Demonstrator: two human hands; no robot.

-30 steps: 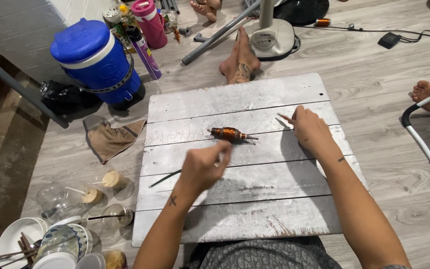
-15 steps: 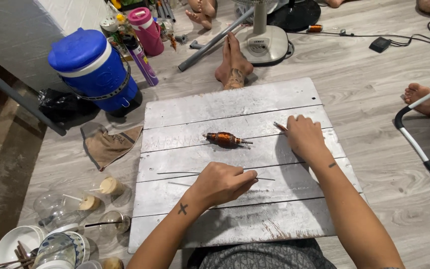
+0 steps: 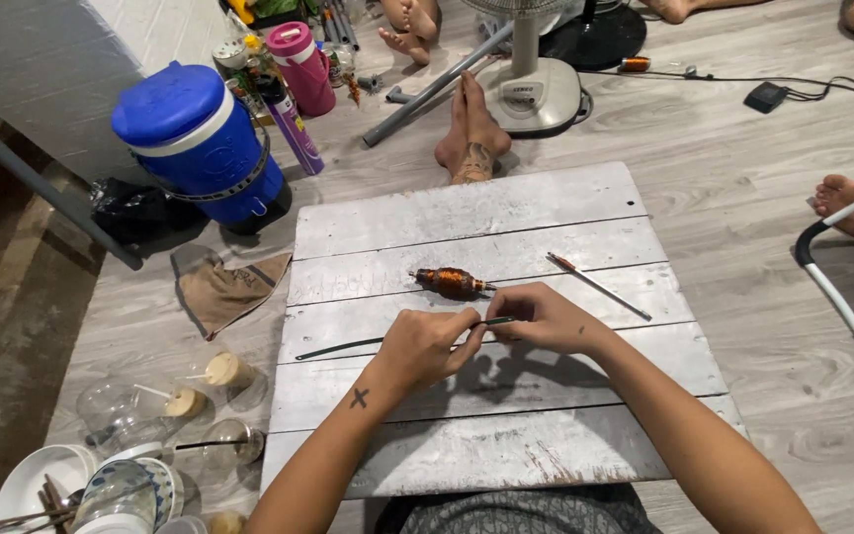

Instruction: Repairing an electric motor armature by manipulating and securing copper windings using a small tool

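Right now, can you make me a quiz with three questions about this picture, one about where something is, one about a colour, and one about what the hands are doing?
1. Where does the brown wound spool lie?
A. on the grey plank board
B. inside the cooler
C. on the fan base

2. What colour is the big cooler jug?
A. green
B. blue
C. yellow

3. What are the two hands doing?
A. resting flat on the floor
B. lifting a bowl
C. both holding the thin dark stick

Answers:
1. A, it sits on a middle plank, just beyond the hands.
2. B, both its body and lid are blue.
3. C, the left hand and right hand meet on it, and its free end pokes out to the left.
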